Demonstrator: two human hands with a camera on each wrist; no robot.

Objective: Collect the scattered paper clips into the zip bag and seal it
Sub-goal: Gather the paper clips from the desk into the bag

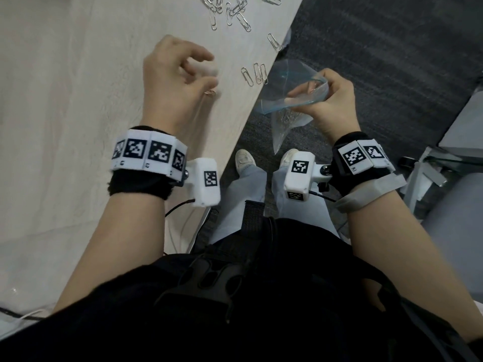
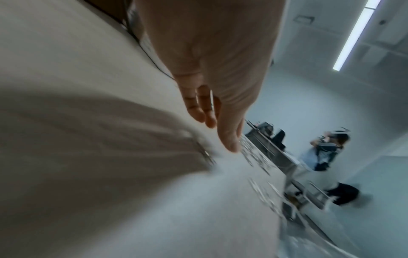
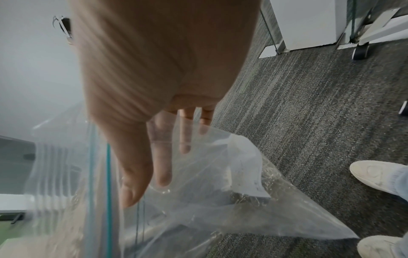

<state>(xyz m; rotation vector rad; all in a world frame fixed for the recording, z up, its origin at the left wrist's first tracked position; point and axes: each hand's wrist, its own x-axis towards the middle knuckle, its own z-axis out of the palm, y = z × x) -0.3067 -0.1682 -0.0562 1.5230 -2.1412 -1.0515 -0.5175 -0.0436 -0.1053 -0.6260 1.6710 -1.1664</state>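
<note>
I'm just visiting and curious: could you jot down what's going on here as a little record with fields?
Left hand: fingers curled over the table, pinching a paper clip
Right hand: holds the zip bag open beside the table edge
Bag contents: some clips already at the bottom
Loose clips: many lie on the table
Seal: not yet closed

Left hand (image 1: 180, 82) fingertips smear with motion; a clip glints there, grip unclear. Top paper clips (image 1: 230, 9) run off frame. Clips inside the zip bag (image 1: 290, 118) just a haze.
</note>
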